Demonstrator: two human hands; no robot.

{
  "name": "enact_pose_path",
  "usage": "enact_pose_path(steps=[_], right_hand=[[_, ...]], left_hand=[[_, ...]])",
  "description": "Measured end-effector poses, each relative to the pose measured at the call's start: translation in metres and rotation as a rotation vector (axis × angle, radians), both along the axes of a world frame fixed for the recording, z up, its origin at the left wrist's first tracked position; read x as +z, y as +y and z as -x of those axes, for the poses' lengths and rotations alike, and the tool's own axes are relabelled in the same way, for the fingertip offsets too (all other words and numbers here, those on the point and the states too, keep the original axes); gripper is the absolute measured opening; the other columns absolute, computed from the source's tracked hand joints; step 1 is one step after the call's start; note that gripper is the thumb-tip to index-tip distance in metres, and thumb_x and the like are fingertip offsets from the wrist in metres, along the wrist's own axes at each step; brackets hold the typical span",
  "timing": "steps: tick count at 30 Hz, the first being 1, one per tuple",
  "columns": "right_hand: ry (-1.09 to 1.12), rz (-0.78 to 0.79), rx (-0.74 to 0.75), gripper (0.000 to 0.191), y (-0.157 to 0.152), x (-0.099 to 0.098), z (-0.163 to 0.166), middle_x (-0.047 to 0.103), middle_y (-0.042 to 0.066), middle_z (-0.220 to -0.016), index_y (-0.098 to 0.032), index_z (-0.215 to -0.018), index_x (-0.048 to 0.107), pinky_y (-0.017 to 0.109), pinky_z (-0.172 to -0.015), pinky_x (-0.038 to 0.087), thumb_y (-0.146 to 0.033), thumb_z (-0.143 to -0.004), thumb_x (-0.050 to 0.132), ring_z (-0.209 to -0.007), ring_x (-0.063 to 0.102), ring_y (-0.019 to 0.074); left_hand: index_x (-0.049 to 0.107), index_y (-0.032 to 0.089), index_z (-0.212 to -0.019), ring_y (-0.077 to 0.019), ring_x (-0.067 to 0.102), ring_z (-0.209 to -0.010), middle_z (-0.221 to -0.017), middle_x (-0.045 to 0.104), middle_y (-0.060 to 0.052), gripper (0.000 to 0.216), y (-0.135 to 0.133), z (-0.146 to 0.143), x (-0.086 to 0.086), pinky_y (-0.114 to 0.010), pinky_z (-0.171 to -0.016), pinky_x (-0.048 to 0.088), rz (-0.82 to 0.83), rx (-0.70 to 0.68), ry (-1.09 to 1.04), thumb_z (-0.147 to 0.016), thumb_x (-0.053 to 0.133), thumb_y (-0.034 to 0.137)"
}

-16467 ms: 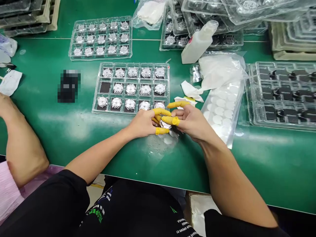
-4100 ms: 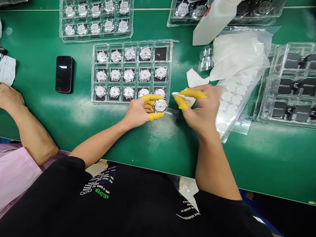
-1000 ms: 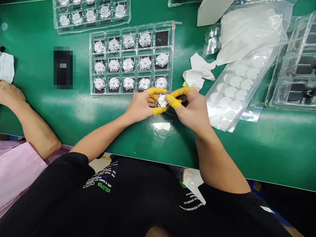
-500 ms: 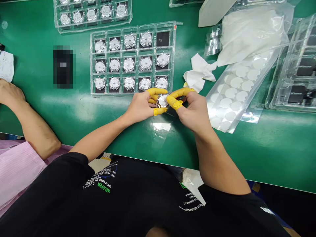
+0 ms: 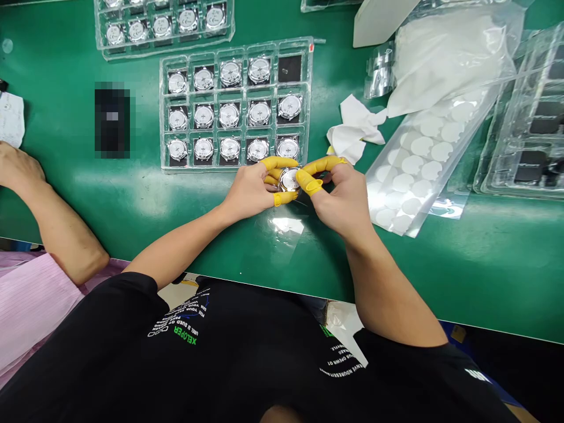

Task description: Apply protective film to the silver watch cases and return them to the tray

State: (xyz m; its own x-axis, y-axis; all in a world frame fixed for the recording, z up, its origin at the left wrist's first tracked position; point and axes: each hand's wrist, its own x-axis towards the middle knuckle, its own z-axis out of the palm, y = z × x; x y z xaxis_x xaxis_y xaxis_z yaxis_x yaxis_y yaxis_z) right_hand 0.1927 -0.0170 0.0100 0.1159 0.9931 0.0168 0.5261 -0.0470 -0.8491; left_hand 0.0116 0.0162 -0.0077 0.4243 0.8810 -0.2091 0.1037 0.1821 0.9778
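A round silver watch case (image 5: 288, 181) is held between my two hands, its flat back turned up. My left hand (image 5: 251, 189), with yellow finger cots, grips it from the left, fingers along the far edge and thumb along the near one. From the right, my right hand (image 5: 341, 194) pinches at the case's edge, its yellow-covered thumb and forefinger closed together; whatever lies beneath them is hidden. Just beyond the hands, a clear compartment tray (image 5: 164, 141) carries several similar watch cases on dark pads. The tray's far right compartment (image 5: 289, 69) shows only its dark pad.
Right of my hands are a crumpled white cloth (image 5: 355, 126) and a plastic sleeve of round white stickers (image 5: 412, 165). Another tray of watch cases (image 5: 165, 41) stands at the back left. A co-worker's arm (image 5: 66, 226) rests at the left edge. Clear film (image 5: 282, 232) lies near me.
My right thumb and fingers have shifted very slightly to the left over the case's edge. Both hands otherwise keep the same hold, and the trays stay put.
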Motion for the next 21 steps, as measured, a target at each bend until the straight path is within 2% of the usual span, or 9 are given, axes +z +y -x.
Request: enact_pose_path(steps=[13,17,21], right_hand=[[-0.009,0.003,0.019,0.024,0.000,-0.003,-0.002,0.071,0.005,-0.088,-0.025,-0.086,0.068,0.042,-0.075,0.050,-0.049,-0.088,0.071,-0.086,0.064,0.0234],[0.077,-0.060,-0.071,0.033,0.003,-0.001,-0.005,0.071,0.005,-0.096,-0.027,-0.101,0.065,0.043,-0.079,0.052,-0.059,-0.091,0.066,-0.089,0.066,0.0227],[0.207,-0.103,-0.191,0.041,0.007,0.004,-0.016,0.072,0.008,-0.105,-0.026,-0.103,0.063,0.045,-0.088,0.051,-0.066,-0.097,0.052,-0.100,0.068,0.0233]], left_hand=[[0.071,0.019,-0.123,-0.0109,0.067,-0.077,-0.087,0.071,0.000,0.061,0.000,0.000,0.000,-0.025,-0.076,0.060,-0.007,-0.003,-0.001,-0.064,0.086,0.016],[0.071,0.020,-0.122,-0.0095,0.064,-0.074,-0.085,0.069,0.001,0.061,0.000,0.000,-0.001,-0.023,-0.072,0.059,-0.024,0.008,0.017,-0.064,0.087,0.017],[0.073,0.020,-0.121,-0.0068,0.057,-0.068,-0.081,0.064,0.003,0.059,-0.002,0.000,-0.002,-0.022,-0.069,0.056,-0.046,0.032,0.031,-0.063,0.087,0.016]])
